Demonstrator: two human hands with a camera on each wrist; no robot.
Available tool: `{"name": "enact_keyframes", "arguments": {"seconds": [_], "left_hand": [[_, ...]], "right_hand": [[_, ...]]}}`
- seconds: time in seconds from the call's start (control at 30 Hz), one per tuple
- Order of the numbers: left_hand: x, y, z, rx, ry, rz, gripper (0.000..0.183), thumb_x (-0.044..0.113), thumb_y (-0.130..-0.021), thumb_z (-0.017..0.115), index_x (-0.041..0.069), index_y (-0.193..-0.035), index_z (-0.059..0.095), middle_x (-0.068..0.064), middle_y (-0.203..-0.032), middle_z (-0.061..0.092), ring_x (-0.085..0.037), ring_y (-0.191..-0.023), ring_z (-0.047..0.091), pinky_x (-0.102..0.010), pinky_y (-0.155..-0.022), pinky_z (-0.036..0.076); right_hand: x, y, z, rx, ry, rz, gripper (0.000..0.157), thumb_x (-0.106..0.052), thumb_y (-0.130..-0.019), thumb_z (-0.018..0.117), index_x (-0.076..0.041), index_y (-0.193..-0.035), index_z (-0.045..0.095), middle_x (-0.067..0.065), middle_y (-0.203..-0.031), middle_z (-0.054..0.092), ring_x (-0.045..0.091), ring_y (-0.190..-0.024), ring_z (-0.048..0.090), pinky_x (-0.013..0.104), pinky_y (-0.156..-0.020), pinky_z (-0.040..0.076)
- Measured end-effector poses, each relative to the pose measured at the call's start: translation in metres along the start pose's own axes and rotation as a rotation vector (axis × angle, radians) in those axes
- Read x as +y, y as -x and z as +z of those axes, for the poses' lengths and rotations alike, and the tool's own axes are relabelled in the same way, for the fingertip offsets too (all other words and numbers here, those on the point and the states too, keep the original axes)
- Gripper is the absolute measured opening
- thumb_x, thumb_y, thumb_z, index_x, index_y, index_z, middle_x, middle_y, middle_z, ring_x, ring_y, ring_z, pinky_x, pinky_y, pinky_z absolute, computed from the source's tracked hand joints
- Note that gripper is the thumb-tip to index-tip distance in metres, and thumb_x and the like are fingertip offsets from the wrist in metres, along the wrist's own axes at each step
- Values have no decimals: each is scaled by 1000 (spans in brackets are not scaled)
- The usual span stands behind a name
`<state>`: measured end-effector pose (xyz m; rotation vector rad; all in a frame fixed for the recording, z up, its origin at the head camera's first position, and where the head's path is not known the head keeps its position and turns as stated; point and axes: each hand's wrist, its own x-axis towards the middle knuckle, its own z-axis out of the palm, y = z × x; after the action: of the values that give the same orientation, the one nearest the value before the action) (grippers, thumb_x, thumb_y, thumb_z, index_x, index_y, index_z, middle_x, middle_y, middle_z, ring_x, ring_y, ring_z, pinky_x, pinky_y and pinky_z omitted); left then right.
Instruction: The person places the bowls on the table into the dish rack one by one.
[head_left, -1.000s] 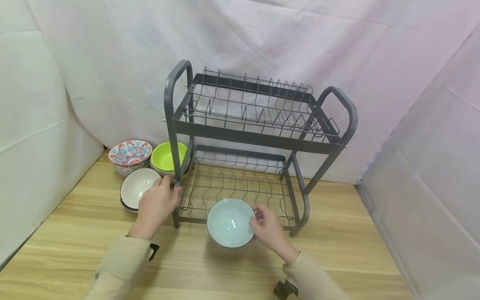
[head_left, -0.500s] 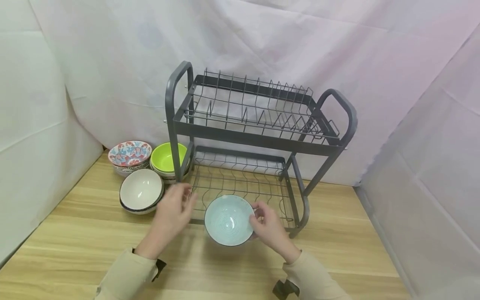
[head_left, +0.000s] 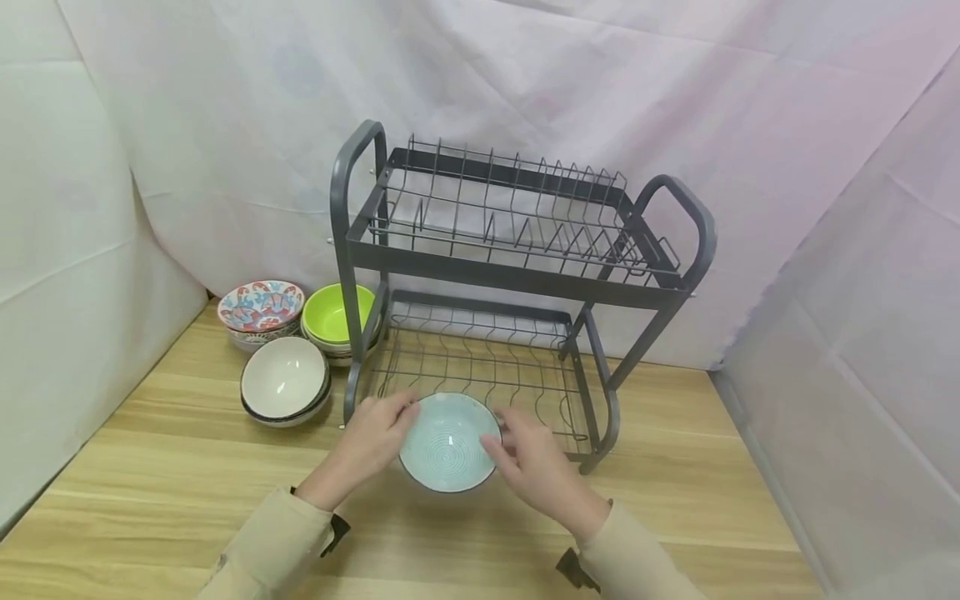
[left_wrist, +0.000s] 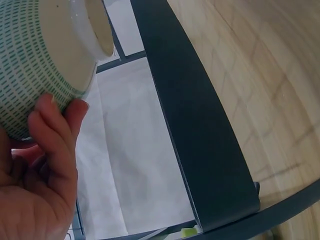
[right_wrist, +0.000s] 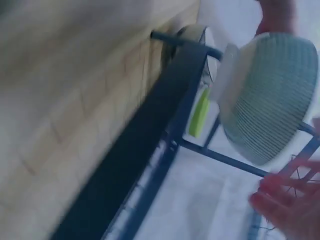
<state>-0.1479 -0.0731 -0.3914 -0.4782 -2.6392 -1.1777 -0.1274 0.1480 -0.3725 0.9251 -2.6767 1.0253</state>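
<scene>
A light blue bowl (head_left: 448, 446) is held up in front of the dish rack, its inside facing the head camera. At its left rim my left hand (head_left: 375, 437) grips it, fingers against the dotted green outer wall (left_wrist: 25, 65) in the left wrist view. My right hand (head_left: 542, 468) is beside the right rim. In the right wrist view the blurred fingers (right_wrist: 277, 200) of that hand are spread and stand apart from the bowl's ribbed-looking outside (right_wrist: 275, 95).
The dark two-tier dish rack (head_left: 517, 279) stands behind the bowl. To its left are stacked white bowls (head_left: 283, 379), a green bowl (head_left: 330, 315) on others, and patterned bowls (head_left: 260, 307). White cloth (head_left: 225, 125) hangs around the wooden table (head_left: 150, 483).
My left hand has moved right from beside the white bowls to the light blue bowl and taken its left rim. My right hand has loosened from the right rim. The bowl shifted slightly left.
</scene>
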Motion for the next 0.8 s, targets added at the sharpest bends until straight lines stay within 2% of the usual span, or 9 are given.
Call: {"name": "enact_keyframes", "arguments": {"seconds": [0.07,0.13,0.2,0.27,0.37,0.47,0.6,0.7,0.8], "left_hand": [[0,-1,-1,-6,-13,16,12,6,-89,52,4,-90,63,-7,-72,64,-11,-57,53,-23,-50,43],[-1,-2,-1,-7,-32,30,11,7,-89,52,6,-88,62,-6,-73,64,-10,-57,53,-22,-49,42],[-1,-2,-2,-11,-46,32,11,7,-89,52,6,-89,62,-7,-73,64,-10,-56,52,-21,-48,42],[-1,-3,-3,-11,-52,34,12,7,-89,51,5,-90,63,-7,-75,65,-11,-58,54,-22,-49,43],[-2,-4,-5,-11,-55,40,14,9,-90,51,4,-92,64,-9,-80,67,-16,-66,60,-25,-54,47],[-3,-5,-6,-9,-41,38,16,10,-90,51,3,-94,65,-10,-84,67,-20,-72,63,-29,-58,50],[-7,-6,-8,-9,-30,46,19,14,-92,50,3,-95,65,-9,-82,68,-19,-72,64,-30,-61,52],[-9,-9,-16,47,-87,71,19,16,-92,50,3,-94,63,-7,-78,65,-17,-67,62,-31,-59,51],[-12,-11,-29,163,-207,57,11,13,-88,55,4,-90,61,-9,-80,61,-19,-57,56,-32,-49,49]], "right_hand": [[-2,1,-4,35,201,-238,39,-26,-93,49,2,-120,52,14,-112,59,23,-103,59,28,-85,49],[-3,1,-6,38,315,-461,37,-26,-91,53,-2,-119,55,10,-116,59,23,-108,55,35,-92,45],[-5,1,-6,-6,372,-606,35,-24,-85,61,-8,-116,59,4,-112,62,18,-106,57,38,-93,44],[-6,1,-3,-59,428,-688,35,-21,-78,68,-15,-112,62,-3,-104,65,11,-99,60,37,-91,45],[-7,0,2,-64,528,-722,27,-18,-75,69,-21,-102,66,-10,-91,67,5,-84,60,31,-86,47],[-6,-1,7,-28,580,-738,20,-12,-77,64,-23,-94,66,-12,-83,65,4,-73,58,26,-82,47],[-4,-2,9,24,597,-729,25,-7,-71,64,-23,-91,66,-12,-78,63,6,-71,56,25,-79,47],[-4,-5,7,60,589,-725,31,-6,-64,68,-22,-90,66,-12,-77,63,6,-72,57,26,-79,48],[-2,-9,5,91,554,-725,26,-7,-66,69,-21,-89,67,-12,-76,64,6,-72,58,25,-78,48]]}}
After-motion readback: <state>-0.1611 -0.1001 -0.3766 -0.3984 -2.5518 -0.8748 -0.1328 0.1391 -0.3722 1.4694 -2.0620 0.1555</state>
